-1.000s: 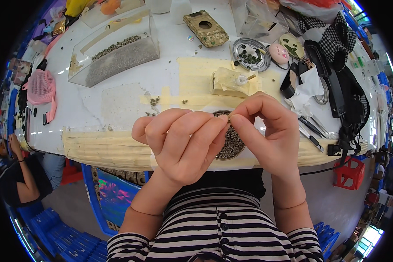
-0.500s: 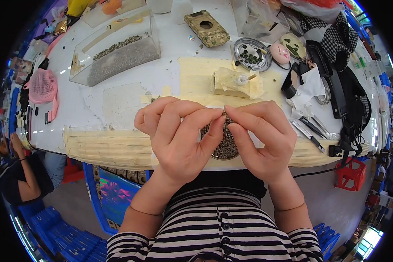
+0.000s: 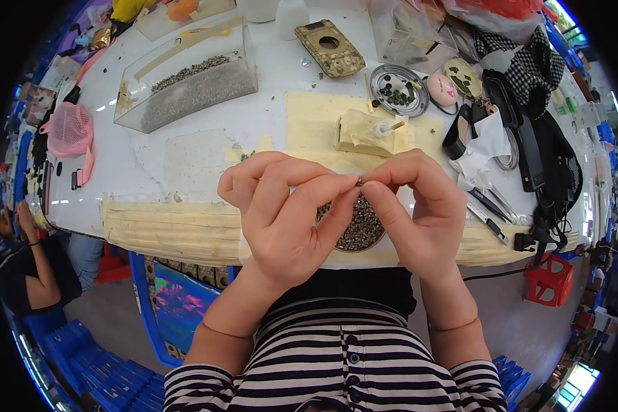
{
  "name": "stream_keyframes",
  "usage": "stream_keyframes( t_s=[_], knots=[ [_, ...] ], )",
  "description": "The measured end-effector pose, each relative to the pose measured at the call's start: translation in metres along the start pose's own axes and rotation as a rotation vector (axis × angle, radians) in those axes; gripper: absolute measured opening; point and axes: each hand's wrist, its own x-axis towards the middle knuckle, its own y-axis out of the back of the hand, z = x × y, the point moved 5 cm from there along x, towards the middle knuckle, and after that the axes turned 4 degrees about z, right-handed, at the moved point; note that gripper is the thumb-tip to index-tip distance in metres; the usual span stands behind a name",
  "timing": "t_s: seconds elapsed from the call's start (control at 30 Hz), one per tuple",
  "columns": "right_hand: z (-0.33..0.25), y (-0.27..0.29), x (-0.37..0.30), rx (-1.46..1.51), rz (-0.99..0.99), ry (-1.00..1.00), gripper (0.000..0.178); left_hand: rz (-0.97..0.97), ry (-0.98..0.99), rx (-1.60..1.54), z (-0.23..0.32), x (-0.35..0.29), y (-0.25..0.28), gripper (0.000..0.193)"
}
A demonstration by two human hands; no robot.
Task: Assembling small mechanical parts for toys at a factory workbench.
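My left hand [image 3: 281,218] and my right hand [image 3: 422,218] meet fingertip to fingertip over a round dish. Both are closed in a pinch, thumb against forefinger. A tiny grey-brown part [image 3: 360,181] shows where the fingertips come together; its exact kind is too small to make out. Beneath lies a heap of small grey-brown parts [image 3: 358,225] in the dish, partly covered by my fingers. Just beyond my hands stands a tape-covered block [image 3: 356,141] with a small white pot [image 3: 383,128] on it, a stick poking out of the pot.
A clear bin [image 3: 199,96] of small grey parts stands at the far left. A camouflage model hull [image 3: 330,48] lies at the back. To the right are a metal dish [image 3: 399,90] with dark green pieces, a utility knife [image 3: 488,224], tweezers [image 3: 505,202] and black straps [image 3: 525,137].
My joined fingertips have shifted slightly right in the picture, and the right hand's fingers have bent a little more. The pinch on the tiny part stays. The whole view has moved slightly.
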Motion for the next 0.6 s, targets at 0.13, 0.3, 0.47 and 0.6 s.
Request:
stream_keyframes(
  t_s=[0.13, 0.3, 0.47, 0.6],
  knots=[
    [-0.024, -0.001, 0.001, -0.327, 0.085, 0.400, 0.019, -0.004, 0.038, 0.011, -0.003, 0.000, -0.002, 0.024],
    [-0.016, -0.002, 0.002, -0.326, 0.090, 0.374, 0.019, -0.006, 0.049, -0.002, -0.004, 0.000, -0.001, 0.023],
    [0.001, -0.005, -0.003, -0.113, 0.007, 0.192, 0.018, -0.009, 0.050, -0.046, -0.004, 0.000, -0.002, 0.022],
    [-0.002, -0.001, -0.001, -0.128, 0.048, 0.224, 0.019, -0.011, 0.031, -0.019, -0.003, 0.001, -0.002, 0.022]
  ],
)
